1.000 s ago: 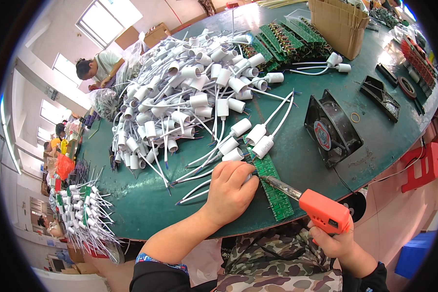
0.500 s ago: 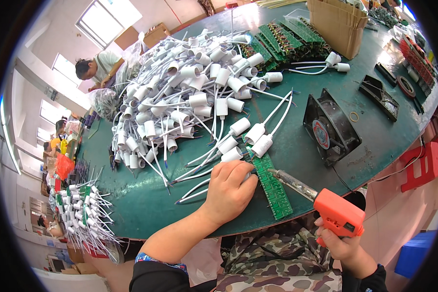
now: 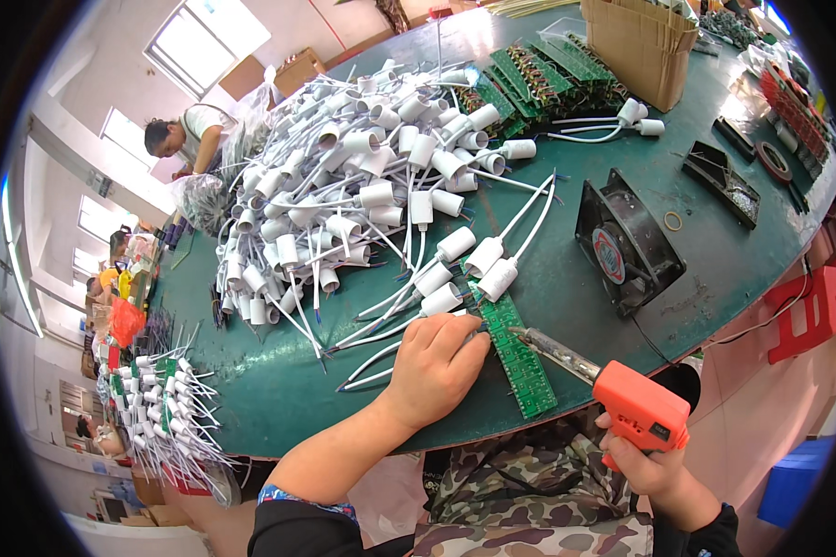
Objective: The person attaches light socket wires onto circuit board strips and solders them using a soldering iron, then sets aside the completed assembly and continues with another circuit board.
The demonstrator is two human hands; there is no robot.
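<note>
My left hand (image 3: pixel 436 364) is closed in a pinch at the left edge of a narrow green circuit board (image 3: pixel 528 376). White cords run under it to what looks like a white lamp holder, mostly hidden by the fingers. My right hand (image 3: pixel 647 461) grips a red-orange soldering gun (image 3: pixel 639 406) by its handle. Its metal tip points at the board's upper left part, close to my left fingertips; contact is hard to make out. Two white lamp holders (image 3: pixel 498 278) with cords lie at the board's far end. Another lamp holder (image 3: pixel 441 299) rests just beyond my left hand.
A large heap of white corded lamp holders (image 3: pixel 344 190) covers the table's far middle. Right of the board stands a black fan (image 3: pixel 628 246). Behind are stacked green circuit boards (image 3: pixel 539 79) and a cardboard box (image 3: pixel 636 51). Boards with holders attached (image 3: pixel 163 408) hang at the left edge.
The whole view shifts slightly. Both hands keep nearly the same places, with the soldering tip still by the board. The person across the table has moved the head and arm a little.
</note>
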